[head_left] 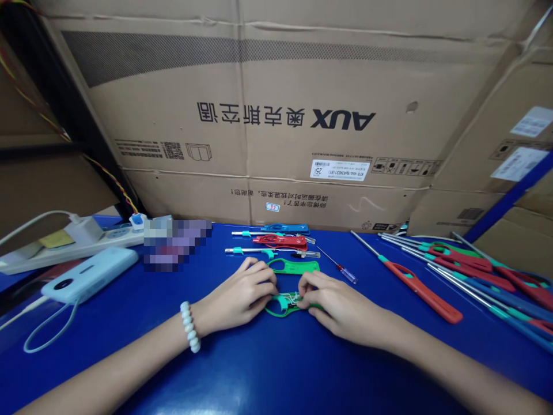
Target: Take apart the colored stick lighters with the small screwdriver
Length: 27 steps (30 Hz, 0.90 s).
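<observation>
An opened green lighter shell [280, 314] lies on the blue table, with a teal trigger [283, 303] and thin white wires [295, 296] inside it. My left hand [244, 291] holds the shell's left end, fingers curled and pressed together. Over the right half, my right hand [334, 305] has its thumb and fingers closed on the shell beside the wires; its fingertips hide the small parts there. Just beyond both hands rests the other green shell half [298, 267]. Farther back are a red lighter shell [285, 242] and a blue lighter shell [287, 229], with teal-ended metal tubes [246, 251].
A screwdriver [345, 274] lies right of the shells. Several long-necked lighters [425, 288] are spread at the right. At the left are a pale blue power bank [93, 274] with a cable loop and a power strip [116, 236]. A cardboard wall [268, 75] closes off the back.
</observation>
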Available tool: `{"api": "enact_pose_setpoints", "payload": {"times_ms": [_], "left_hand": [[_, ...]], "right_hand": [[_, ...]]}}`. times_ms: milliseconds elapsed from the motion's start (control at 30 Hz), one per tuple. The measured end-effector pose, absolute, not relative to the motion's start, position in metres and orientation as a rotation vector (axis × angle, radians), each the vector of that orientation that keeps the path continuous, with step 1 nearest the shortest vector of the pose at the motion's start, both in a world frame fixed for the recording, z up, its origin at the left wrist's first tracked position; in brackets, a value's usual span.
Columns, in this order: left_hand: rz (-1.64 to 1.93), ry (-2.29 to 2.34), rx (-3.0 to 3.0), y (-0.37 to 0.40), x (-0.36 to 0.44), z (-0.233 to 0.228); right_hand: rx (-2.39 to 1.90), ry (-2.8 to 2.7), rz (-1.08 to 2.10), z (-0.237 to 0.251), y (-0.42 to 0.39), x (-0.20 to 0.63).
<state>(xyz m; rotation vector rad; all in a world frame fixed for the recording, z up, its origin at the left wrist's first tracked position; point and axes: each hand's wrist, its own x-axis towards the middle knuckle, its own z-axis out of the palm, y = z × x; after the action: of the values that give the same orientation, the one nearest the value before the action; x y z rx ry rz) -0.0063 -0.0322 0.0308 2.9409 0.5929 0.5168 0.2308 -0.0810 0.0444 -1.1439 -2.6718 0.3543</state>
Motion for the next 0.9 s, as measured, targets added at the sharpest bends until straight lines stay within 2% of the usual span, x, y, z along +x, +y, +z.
{"api": "enact_pose_setpoints", "payload": {"times_ms": [400,600,900], "left_hand": [[0.36,0.545,3.152,-0.042,-0.002,0.036],[0.437,0.593,3.306,-0.043,0.001,0.025],[0.471,0.632,3.159,-0.037,-0.003,0.026]], "right_hand": [[-1.157,-2.696,0.349,0.044,-0.081,0.231],[-1.138,-2.669,0.337,0.043,-0.081,0.232],[-1.151,-2.736,0.172,0.04,-0.082,0.228]]}}
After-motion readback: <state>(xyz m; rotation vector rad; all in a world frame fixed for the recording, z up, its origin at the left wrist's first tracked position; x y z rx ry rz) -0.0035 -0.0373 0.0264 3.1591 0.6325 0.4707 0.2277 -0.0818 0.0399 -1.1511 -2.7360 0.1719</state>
